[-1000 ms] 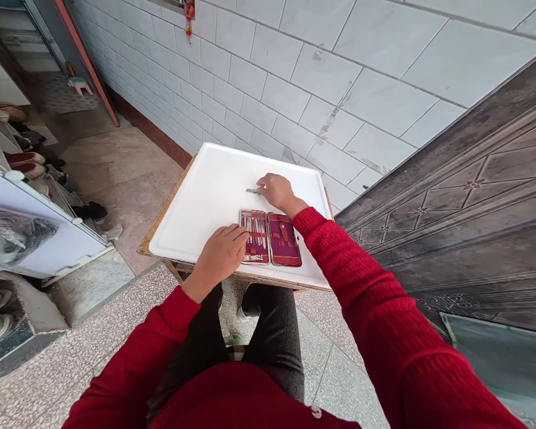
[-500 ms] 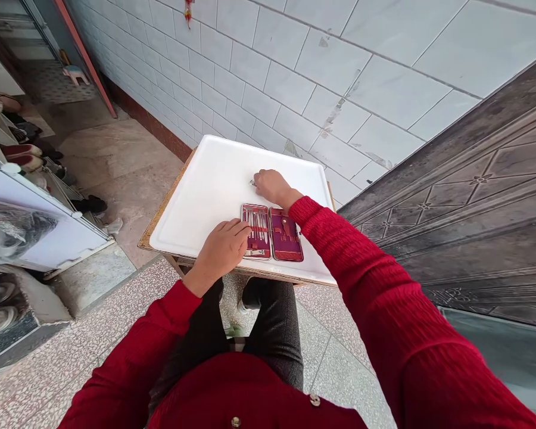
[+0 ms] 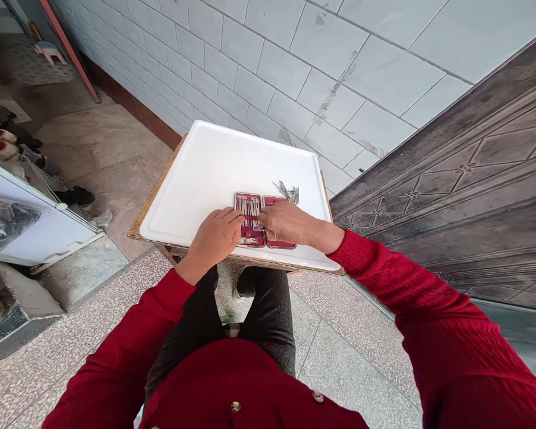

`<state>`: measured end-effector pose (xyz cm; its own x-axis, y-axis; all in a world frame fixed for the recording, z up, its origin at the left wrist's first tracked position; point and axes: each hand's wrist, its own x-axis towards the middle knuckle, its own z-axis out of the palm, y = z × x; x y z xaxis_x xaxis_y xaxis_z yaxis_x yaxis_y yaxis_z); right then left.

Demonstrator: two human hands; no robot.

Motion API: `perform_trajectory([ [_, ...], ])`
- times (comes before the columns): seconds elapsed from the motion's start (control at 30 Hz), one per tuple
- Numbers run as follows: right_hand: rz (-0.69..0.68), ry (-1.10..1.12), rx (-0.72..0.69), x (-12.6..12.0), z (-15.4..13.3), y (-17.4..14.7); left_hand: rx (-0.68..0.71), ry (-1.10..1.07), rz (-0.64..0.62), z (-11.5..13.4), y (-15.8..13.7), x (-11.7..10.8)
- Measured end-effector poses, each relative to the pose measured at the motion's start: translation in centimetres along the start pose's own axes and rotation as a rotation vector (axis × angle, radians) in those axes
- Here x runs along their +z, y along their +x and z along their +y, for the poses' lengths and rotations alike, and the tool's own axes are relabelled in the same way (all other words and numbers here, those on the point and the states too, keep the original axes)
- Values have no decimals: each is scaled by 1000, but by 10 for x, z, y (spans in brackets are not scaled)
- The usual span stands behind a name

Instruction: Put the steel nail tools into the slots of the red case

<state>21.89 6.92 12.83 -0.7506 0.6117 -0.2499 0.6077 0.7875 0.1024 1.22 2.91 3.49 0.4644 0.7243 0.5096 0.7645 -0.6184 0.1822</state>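
Note:
An open manicure case [image 3: 287, 244] with a red lining lies on the white tray top [image 3: 192, 179]. Slim silver tools [image 3: 251, 205] sit side by side under a strap in its left half, and a nail clipper [image 3: 248, 241] lies along the lower edge. My left hand [image 3: 217, 233] grips the case's left edge, fingertips over the rim. My right hand [image 3: 286, 221] covers much of the right half. Its fingers are pinched on a small silver nail clipper [image 3: 259, 226], partly hidden, beside the row of tools. Several loose metal tools [image 3: 288, 192] lie just behind the case.
The tray top rests on a small wooden table [image 3: 136, 229]. A tiled wall [image 3: 245, 65] runs behind it, and a dark patterned door panel [image 3: 429, 196] stands at the right. To the left are a white cabinet [image 3: 36, 232] and shelves with shoes [image 3: 0, 146].
My right hand has come back toward me from the far part of the tray to the case, carrying the small silver piece. The loose tools behind the case are now uncovered. My left hand stays on the case.

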Motion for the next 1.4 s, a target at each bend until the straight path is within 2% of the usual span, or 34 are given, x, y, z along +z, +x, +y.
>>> perform_trajectory([
  [0.17,-46,-66,-73,2,-10,1,14,13,16,0,0,0],
  [0.3,-33,-67,-114,2,-17,2,11,7,8,1,0,-1],
  [0.63,2,32,-47,3,-20,1,2,-15,7,0,0,0],
  [0.87,-28,-62,-37,10,-24,5,3,-39,-45,1,1,-6],
  [1.17,-52,-79,-70,-5,-30,9,-1,-29,-21,0,0,-1],
  [1.4,-35,-30,9,0,-34,8,-4,-25,-23,-1,-1,2],
])
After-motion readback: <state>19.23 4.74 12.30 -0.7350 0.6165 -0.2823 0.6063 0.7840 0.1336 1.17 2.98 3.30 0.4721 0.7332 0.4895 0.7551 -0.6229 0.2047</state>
